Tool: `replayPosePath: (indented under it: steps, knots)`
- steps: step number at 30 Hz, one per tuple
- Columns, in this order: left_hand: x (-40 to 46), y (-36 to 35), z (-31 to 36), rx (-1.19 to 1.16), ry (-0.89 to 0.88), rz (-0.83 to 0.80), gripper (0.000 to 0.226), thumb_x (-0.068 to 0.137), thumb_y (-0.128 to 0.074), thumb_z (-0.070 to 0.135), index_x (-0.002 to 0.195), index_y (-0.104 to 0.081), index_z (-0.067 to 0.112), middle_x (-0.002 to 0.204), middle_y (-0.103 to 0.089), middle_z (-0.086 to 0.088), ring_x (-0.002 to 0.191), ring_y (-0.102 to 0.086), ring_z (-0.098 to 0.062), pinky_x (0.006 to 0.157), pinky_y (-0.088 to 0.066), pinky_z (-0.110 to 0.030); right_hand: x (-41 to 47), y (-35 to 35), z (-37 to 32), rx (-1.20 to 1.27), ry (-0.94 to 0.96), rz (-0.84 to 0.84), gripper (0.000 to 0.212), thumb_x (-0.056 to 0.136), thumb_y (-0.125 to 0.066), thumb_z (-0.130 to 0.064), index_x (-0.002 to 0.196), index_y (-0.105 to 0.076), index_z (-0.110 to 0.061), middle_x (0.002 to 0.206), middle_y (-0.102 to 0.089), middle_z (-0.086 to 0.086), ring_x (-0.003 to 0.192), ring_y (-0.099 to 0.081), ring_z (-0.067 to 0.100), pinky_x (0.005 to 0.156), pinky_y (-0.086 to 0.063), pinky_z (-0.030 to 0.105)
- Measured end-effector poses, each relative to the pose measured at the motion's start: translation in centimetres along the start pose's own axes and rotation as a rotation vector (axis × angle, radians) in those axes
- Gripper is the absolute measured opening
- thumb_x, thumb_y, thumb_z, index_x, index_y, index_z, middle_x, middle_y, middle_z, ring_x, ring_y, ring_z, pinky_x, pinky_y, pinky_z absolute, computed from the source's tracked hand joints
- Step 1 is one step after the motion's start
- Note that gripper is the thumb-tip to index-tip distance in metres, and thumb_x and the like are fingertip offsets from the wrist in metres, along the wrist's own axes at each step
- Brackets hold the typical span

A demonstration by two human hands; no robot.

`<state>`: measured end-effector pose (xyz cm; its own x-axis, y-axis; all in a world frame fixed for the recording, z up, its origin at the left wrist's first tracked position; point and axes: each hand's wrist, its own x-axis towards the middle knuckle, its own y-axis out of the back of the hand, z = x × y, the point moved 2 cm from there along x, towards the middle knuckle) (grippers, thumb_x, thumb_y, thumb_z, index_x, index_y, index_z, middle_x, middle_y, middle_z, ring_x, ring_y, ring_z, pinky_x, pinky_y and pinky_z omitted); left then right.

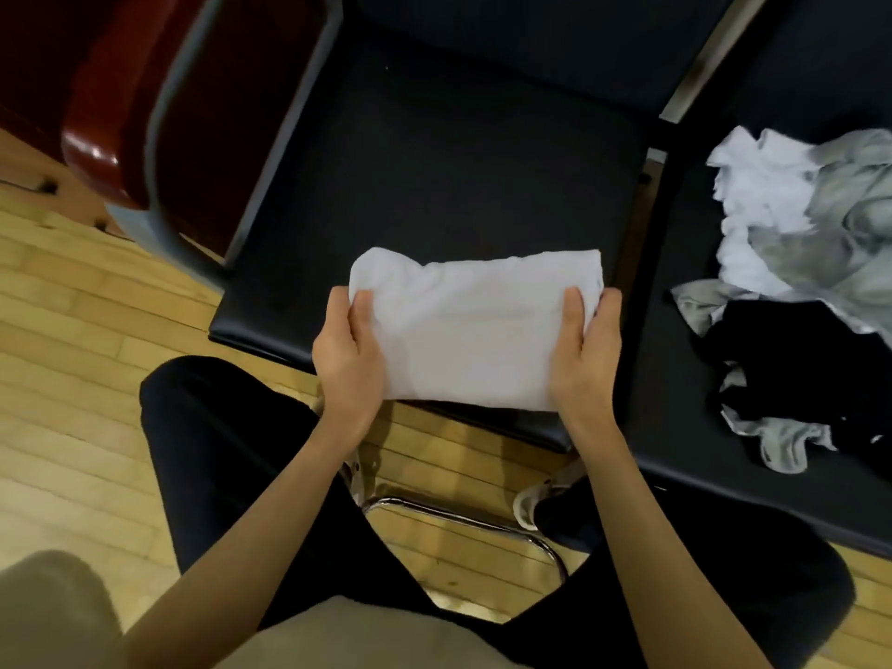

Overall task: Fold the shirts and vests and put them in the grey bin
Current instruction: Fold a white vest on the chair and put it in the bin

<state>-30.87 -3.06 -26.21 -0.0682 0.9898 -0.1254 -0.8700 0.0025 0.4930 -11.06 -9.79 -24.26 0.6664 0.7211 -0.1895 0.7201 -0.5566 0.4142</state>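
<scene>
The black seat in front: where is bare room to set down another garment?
The black seat is bare beyond the folded white shirt, from the grey bin on the left to the gap on the right. Both hands, left and right, hold the shirt at the near edge. The right seat is crowded with the unfolded pile.

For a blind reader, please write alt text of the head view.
Both hands, left hand and right hand, grip a folded white shirt over a black seat. Unfolded clothes lie on the seat at right; a grey bin stands at left.
</scene>
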Motion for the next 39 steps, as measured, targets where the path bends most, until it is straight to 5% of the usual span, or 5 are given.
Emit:
replayPosePath:
  steps: [10,21,26,39]
  knots:
    - [0.7,8.5,9.6,0.034,0.154,0.082,0.026,0.105,-0.037,0.025,0.084,-0.041,0.010,0.069,-0.039,0.010,0.059,-0.041,0.005,0.056,-0.033,-0.012,-0.2,0.7,-14.1,-0.120,-0.004,-0.180,0.020,0.103,-0.038,-0.030,0.098,-0.036,-0.011,0.073,-0.044,-0.009,0.057,-0.047,-0.008,0.050,-0.041,0.014]
    - [2.1,27.4,24.6,0.010,0.053,0.287,0.033,0.104,-0.039,0.027,0.071,-0.034,0.029,0.065,-0.033,0.011,0.058,-0.037,0.002,0.057,-0.029,-0.012,-6.3,0.3,-37.4,-0.056,0.170,-0.298,0.022,0.103,-0.040,-0.029,0.094,-0.036,-0.010,0.068,-0.038,-0.005,0.054,-0.035,0.003,0.051,-0.033,0.023]
    - [4.9,34.8,28.1,-0.058,0.030,0.354,0.029,0.104,-0.038,0.029,0.079,-0.038,0.014,0.067,-0.034,0.010,0.057,-0.037,0.001,0.056,-0.029,-0.011,-7.4,-2.9,-46.3,-0.065,0.276,-0.304,0.022,0.103,-0.041,-0.030,0.093,-0.035,-0.012,0.066,-0.037,-0.009,0.051,-0.039,-0.002,0.049,-0.033,0.017]
    - [11.0,42.8,32.2,-0.119,-0.004,0.417,0.018,0.104,-0.038,0.028,0.095,-0.046,0.015,0.081,-0.047,0.014,0.070,-0.047,0.010,0.062,-0.036,-0.002,-5.0,-9.2,-56.1,-0.066,0.428,-0.322,0.017,0.102,-0.043,-0.029,0.103,-0.036,-0.014,0.078,-0.048,-0.012,0.064,-0.050,-0.013,0.057,-0.040,0.006]
